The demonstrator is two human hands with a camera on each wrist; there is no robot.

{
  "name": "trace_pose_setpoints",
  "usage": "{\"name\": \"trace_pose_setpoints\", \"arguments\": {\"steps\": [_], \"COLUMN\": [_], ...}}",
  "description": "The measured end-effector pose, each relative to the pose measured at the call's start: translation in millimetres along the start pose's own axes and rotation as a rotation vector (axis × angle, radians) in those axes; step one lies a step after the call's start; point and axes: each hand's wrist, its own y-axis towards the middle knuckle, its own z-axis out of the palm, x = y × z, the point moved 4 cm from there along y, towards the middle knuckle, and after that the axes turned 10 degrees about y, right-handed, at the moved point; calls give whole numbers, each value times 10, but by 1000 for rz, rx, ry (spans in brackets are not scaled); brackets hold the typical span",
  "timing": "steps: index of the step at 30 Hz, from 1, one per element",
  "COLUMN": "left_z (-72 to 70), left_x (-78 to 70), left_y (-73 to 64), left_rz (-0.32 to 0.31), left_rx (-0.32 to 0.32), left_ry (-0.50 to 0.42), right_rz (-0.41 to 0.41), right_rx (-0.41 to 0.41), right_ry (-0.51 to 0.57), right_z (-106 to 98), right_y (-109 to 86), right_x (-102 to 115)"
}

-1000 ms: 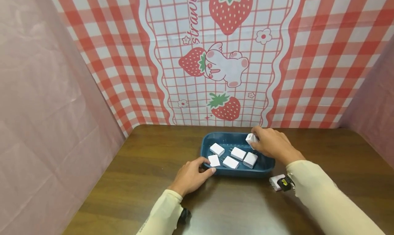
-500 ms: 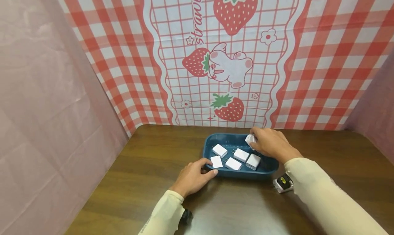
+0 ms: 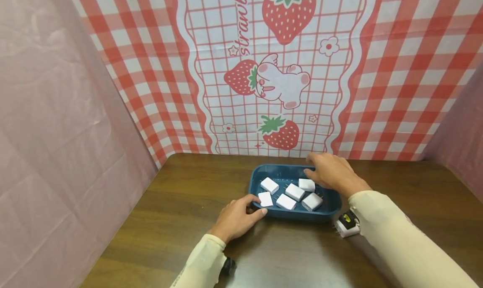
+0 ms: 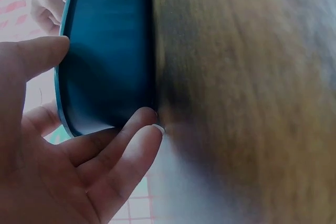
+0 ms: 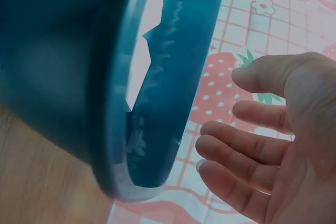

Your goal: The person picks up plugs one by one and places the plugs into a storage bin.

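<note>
Several white plug-in chargers (image 3: 294,192) lie in the dark blue tray (image 3: 298,214) in the head view. My left hand (image 3: 235,216) holds the tray's left end, and in the left wrist view its thumb (image 4: 44,56) lies at the rim while other fingers reach round the corner. My right hand (image 3: 333,172) hovers at the tray's back right, fingers spread and holding nothing. Just beside its thumb, inside the tray, lies one white charger (image 3: 307,185). The right wrist view shows this hand apart from the tray wall.
One more white charger (image 3: 346,229) lies on the wooden table (image 3: 181,204) right of the tray, partly behind the right wrist's camera. A strawberry-print cloth (image 3: 249,133) hangs behind the table. Pink cloth (image 3: 68,133) hangs at the left side.
My right hand has let go of the charger it held, which now lies in the tray. The charger in front of it has turned slightly. My left hand stays at the tray.
</note>
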Motion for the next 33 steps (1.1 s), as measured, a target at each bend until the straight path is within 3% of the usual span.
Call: {"name": "trace_pose_setpoints", "arguments": {"steps": [17, 25, 33], "left_z": [-31, 7, 28], "left_x": [6, -7, 8], "left_y": [33, 22, 28], "left_rz": [-5, -6, -6], "left_rx": [-15, 9, 22], "left_ry": [3, -1, -50], "right_rz": [-4, 4, -5], "right_rx": [-33, -1, -26], "right_ry": [-59, -88, -117], "right_z": [-245, -255, -390], "right_y": [-57, -316, -624], "right_x": [-94, -181, -210]}}
